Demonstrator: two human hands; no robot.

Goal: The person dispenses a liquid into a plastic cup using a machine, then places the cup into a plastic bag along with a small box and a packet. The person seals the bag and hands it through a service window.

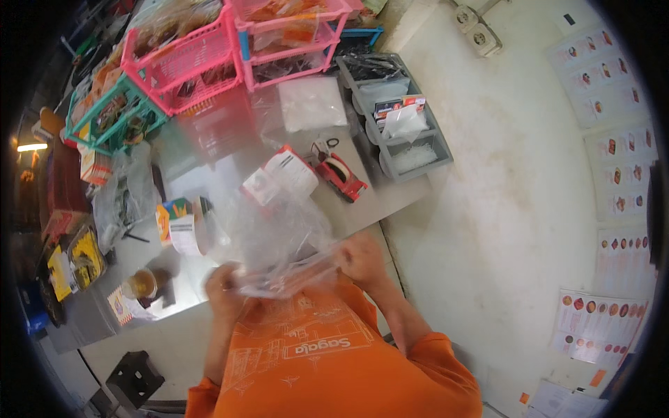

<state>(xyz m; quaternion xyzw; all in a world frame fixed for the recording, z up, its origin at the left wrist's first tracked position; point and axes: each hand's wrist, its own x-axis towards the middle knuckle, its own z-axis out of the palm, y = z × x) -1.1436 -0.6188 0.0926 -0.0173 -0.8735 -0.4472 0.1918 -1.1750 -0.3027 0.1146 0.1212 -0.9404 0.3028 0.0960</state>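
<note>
Between my two hands a clear plastic bag is stretched above the table's front edge, blurred. My left hand grips the bag's rim on the left; my right hand grips it on the right. Just beyond the bag lies a red and white box with a paper slip. Right of that box sits a red tape dispenser. To the left of the bag stands a green and orange food box bearing a printed slip. Nearer the front left is a lidded cup of brown liquid.
Pink stacked baskets and a green basket hold packets at the back. A grey compartment tray stands by the wall on the right. A stack of clear bags lies beside it. A black stool is below left.
</note>
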